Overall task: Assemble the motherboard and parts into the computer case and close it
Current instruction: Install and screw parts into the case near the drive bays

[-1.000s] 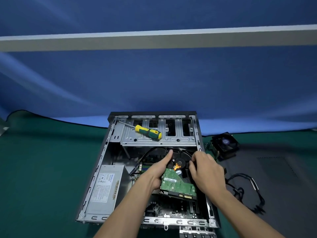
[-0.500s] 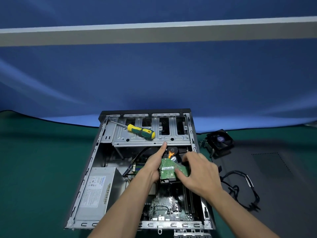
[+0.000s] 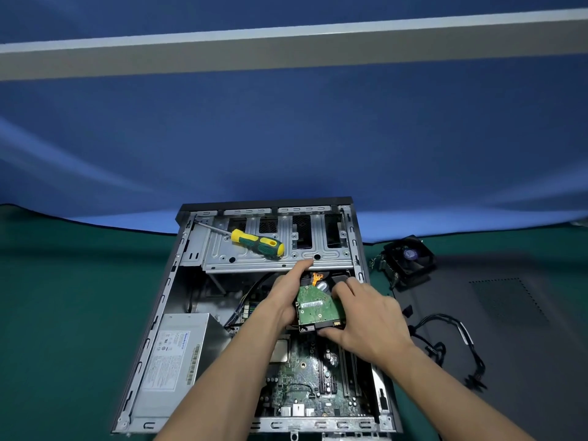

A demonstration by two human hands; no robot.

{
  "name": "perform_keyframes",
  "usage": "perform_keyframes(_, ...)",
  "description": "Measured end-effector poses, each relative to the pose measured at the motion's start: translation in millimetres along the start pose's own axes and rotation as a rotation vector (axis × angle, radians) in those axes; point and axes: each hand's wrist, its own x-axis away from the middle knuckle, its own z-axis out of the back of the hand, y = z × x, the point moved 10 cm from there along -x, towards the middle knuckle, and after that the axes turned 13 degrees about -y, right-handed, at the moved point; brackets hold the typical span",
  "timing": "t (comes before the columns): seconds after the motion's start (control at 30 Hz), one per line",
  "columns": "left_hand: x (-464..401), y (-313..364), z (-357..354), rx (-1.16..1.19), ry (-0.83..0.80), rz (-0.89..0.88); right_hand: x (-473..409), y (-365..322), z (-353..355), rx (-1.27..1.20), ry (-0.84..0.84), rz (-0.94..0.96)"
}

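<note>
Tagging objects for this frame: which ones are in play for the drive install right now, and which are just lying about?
In play:
- hard drive, circuit side up, held by left hand and right hand
- computer case, open
- drive cage
- motherboard

Lying about:
- screwdriver on the cage
- cooler fan
- cable
- side panel
- power supply, untouched

Computer case (image 3: 178, 300) open, lying flat on table; motherboard (image 3: 305, 380) seated inside, near end. Hard drive (image 3: 318, 308), green board up, tilted, raised over motherboard, below drive cage (image 3: 276, 259)
</note>
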Motion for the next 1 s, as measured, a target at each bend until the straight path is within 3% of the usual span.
perform_keyframes(0.3, 3, 5, 3, -0.115, 0.038, 0.010, -1, -4, -3, 0.095, -0.010, -0.018)
perform_keyframes(0.47, 6, 5, 4, -0.072, 0.026, 0.018, 5, -17, 9, 0.199, 0.151, 0.052)
perform_keyframes(0.5, 6, 7, 1, -0.062, 0.022, 0.012, 7, -16, 15, 0.193, 0.203, 0.033)
perform_keyframes(0.77, 2, 7, -9, 0.085, 0.063, -0.036, -2, 6, 5, -0.010, 0.131, -0.088)
perform_keyframes(0.87, 7, 4, -9, 0.087, 0.115, 0.009, -8, 7, 6, -0.001, 0.119, -0.115)
perform_keyframes(1.0, 21, -6, -11, 0.088, 0.161, 0.108, -11, 22, 18, -0.090, 0.200, -0.288)
